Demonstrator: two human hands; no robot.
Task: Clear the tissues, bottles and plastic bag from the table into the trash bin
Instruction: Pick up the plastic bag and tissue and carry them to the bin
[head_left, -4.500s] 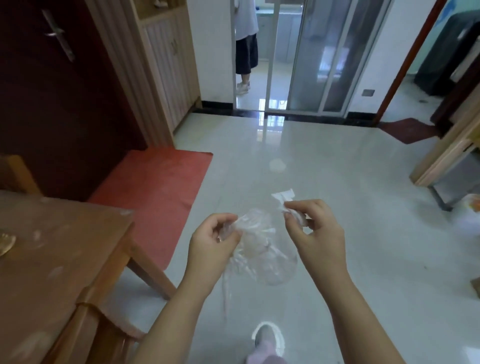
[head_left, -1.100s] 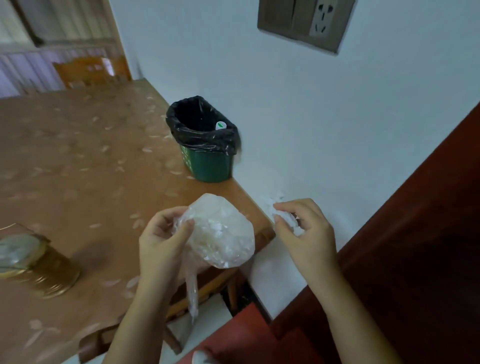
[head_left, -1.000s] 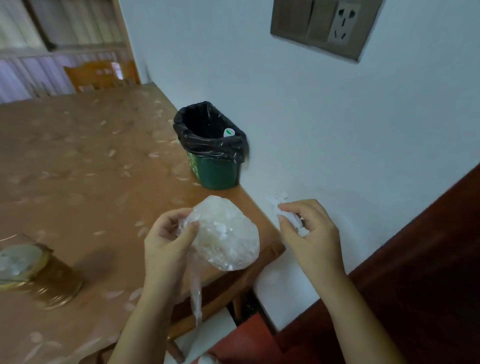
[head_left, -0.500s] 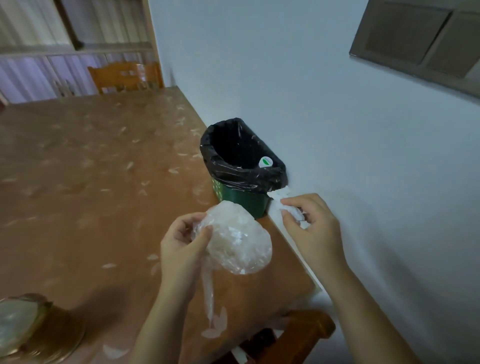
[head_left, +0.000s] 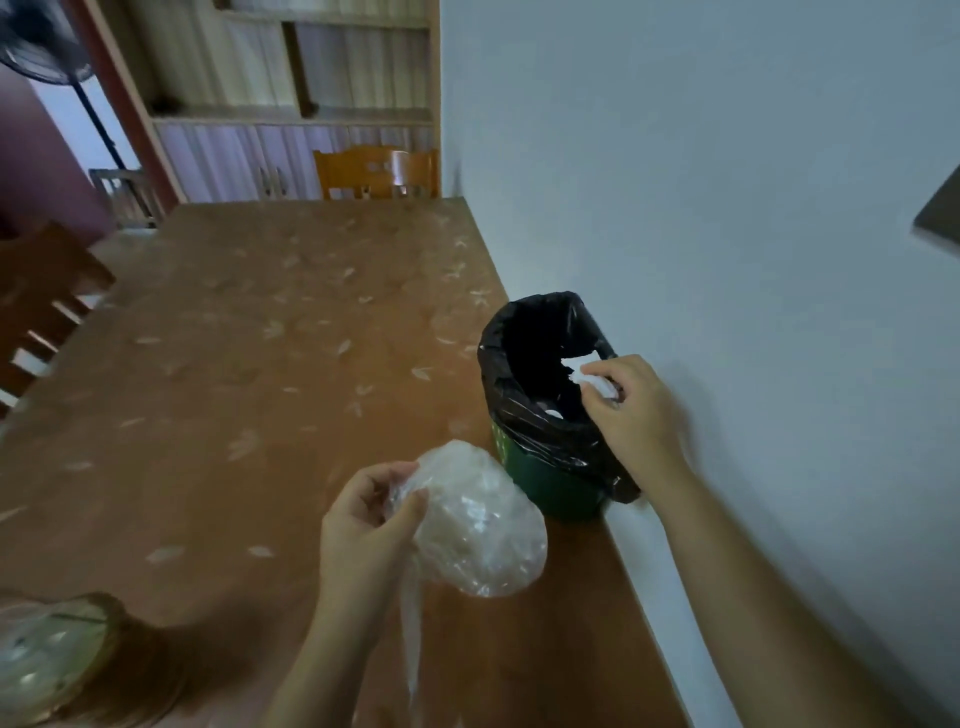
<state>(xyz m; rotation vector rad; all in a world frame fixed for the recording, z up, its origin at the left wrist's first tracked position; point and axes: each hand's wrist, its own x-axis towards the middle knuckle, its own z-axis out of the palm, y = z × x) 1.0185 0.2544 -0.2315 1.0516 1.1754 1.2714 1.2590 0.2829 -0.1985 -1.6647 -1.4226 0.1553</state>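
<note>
A small green trash bin (head_left: 550, 483) lined with a black bag stands on the brown table (head_left: 234, 395) against the white wall. My right hand (head_left: 631, 415) pinches a white tissue (head_left: 584, 370) directly over the bin's open mouth. My left hand (head_left: 363, 525) grips a clear, puffed-up plastic bag (head_left: 480, 525) just in front of the bin, above the table; a strip of the bag hangs down. A small white object lies inside the bin.
A round golden tin with a clear lid (head_left: 47, 660) sits at the table's near left corner. Wooden chairs stand at the far end (head_left: 376, 171) and the left side (head_left: 36, 301). The white wall (head_left: 727, 208) runs along the table's right edge.
I walked from the open floor to the table. In the last second my right hand carried the tissue up over the bin's mouth, and my left hand with the bag came nearer the bin.
</note>
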